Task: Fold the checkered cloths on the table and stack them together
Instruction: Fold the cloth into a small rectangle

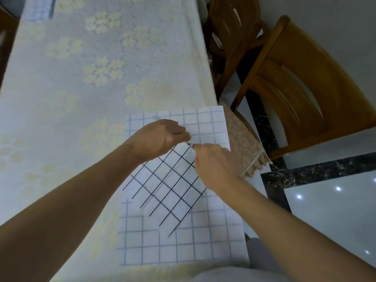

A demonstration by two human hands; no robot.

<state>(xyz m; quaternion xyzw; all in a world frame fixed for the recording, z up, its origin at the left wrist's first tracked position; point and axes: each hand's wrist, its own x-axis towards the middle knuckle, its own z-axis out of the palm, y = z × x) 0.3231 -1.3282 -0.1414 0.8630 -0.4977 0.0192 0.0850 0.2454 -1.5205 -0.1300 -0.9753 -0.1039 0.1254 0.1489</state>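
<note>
Black cloth: we see the black cloth (168,186) lying turned on the diagonal on top of the blue cloth (183,247), its far corner raised where our hands meet.
Blue cloth: spread flat at the near right edge of the table (71,78), square to that edge and under the black one.
Far cloth: a third checked piece, the far cloth (38,11), lies well apart at the far left end; it is too blurred for us to tell whether it is folded.
Left hand: our left hand (158,139) has its fingers curled together on the far corner of the black cloth, pinching it.
Right hand: our right hand (213,161) meets it at the same corner, thumb and fingers closed on the fabric just beside the left.
Handling: we judge both cloths thin, light and limp. They will sag and crease wherever they are not held, and the top one may slide over the one beneath or drag it along.
Where to hold: we would take the black cloth by two corners of one edge, hands well apart, so the edge stays taut as it folds over.
Beside: a wooden chair (305,88) stands to the right of the table.
</note>
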